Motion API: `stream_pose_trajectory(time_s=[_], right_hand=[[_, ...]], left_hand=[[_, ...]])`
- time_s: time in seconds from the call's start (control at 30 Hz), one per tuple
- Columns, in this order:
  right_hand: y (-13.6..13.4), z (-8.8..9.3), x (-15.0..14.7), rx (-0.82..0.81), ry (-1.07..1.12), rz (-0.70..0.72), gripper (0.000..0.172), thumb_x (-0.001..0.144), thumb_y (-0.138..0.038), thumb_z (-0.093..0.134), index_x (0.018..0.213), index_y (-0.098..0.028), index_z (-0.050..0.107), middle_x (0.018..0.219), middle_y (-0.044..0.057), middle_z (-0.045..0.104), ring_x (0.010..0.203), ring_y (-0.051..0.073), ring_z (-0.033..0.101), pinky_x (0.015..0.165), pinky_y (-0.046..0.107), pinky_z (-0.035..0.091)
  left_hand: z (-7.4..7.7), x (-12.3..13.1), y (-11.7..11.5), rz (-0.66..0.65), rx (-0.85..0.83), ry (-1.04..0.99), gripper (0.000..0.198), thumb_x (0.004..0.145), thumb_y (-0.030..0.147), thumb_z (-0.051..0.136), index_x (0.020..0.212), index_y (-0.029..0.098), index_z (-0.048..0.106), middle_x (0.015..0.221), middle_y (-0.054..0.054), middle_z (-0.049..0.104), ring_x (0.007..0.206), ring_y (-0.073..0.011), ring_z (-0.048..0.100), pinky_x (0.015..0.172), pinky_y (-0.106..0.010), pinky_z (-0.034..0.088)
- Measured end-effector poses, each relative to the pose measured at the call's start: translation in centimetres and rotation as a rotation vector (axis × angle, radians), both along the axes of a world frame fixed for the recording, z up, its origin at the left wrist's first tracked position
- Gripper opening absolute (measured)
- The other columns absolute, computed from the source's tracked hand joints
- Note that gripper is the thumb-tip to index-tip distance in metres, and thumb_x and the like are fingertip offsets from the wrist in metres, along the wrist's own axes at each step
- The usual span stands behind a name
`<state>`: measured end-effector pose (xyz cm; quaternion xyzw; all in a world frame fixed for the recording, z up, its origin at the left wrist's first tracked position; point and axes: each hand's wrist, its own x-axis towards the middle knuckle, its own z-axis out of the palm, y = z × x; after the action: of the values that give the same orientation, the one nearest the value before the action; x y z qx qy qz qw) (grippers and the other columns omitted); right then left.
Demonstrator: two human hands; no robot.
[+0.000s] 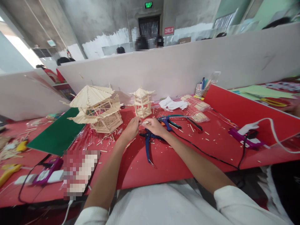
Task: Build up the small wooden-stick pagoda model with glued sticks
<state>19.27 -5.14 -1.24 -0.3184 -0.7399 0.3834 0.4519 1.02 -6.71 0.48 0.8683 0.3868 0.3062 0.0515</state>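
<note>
Over the middle of the red table (173, 168), my left hand (132, 128) and my right hand (152, 125) nearly meet. The left fingers are closed on something I cannot make out. Small pale wooden pieces (147, 122) show at my right fingertips, pinched there. Just behind the hands stands a small stick pavilion (142, 104). To their left is a larger stick pavilion (97, 109) with a wide roof. Blue-handled pliers (147, 145) lie below my right hand, and a blue glue gun (166, 122) lies to its right.
A green board (56, 131) lies at left, near a purple power strip (48, 172). At right are a leaning red board (253, 112), another power strip (246, 139), black cables, bagged sticks (199, 117) and white cloth (172, 103). Stick scraps are scattered about. A white partition (178, 68) runs behind.
</note>
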Motion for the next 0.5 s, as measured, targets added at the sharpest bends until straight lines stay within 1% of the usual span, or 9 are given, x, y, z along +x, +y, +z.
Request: stream_pose_trajectory(time_s=[0.13, 0.3, 0.4, 0.5], right_hand=[[-0.1, 0.1, 0.2, 0.017, -0.027, 0.007, 0.030, 0.085, -0.039, 0.062, 0.087, -0.011, 0.072, 0.083, 0.007, 0.073, 0.075, 0.018, 0.063, 0.068, 0.025, 0.044], [-0.1, 0.2, 0.3, 0.048, -0.080, 0.008, 0.029, 0.088, -0.038, 0.060, 0.084, -0.011, 0.070, 0.077, 0.005, 0.071, 0.071, 0.016, 0.061, 0.064, 0.023, 0.041], [-0.4, 0.4, 0.3, 0.115, -0.228, -0.057, 0.024, 0.089, -0.033, 0.061, 0.086, -0.011, 0.071, 0.077, 0.005, 0.071, 0.070, 0.016, 0.061, 0.063, 0.022, 0.039], [-0.8, 0.6, 0.2, 0.182, -0.459, -0.147, 0.023, 0.092, -0.033, 0.059, 0.091, -0.014, 0.072, 0.081, 0.007, 0.073, 0.074, 0.017, 0.064, 0.066, 0.023, 0.038]], left_hand=[[0.1, -0.2, 0.0, -0.022, -0.079, -0.045, 0.011, 0.094, 0.013, 0.035, 0.088, 0.019, 0.041, 0.085, -0.003, 0.049, 0.077, -0.0166, 0.044, 0.075, -0.029, 0.038], [-0.1, -0.7, 0.3, -0.043, -0.141, -0.065, 0.012, 0.097, 0.019, 0.034, 0.087, 0.020, 0.041, 0.084, -0.002, 0.048, 0.077, -0.0157, 0.044, 0.075, -0.029, 0.037], [-0.3, -1.1, 0.5, -0.058, -0.170, -0.033, 0.013, 0.097, 0.021, 0.034, 0.088, 0.020, 0.042, 0.084, -0.002, 0.049, 0.076, -0.0158, 0.045, 0.074, -0.029, 0.038], [-0.5, -1.6, 0.7, -0.070, -0.161, 0.028, 0.010, 0.095, 0.017, 0.035, 0.089, 0.020, 0.043, 0.085, -0.003, 0.051, 0.077, -0.0164, 0.046, 0.075, -0.030, 0.039]])
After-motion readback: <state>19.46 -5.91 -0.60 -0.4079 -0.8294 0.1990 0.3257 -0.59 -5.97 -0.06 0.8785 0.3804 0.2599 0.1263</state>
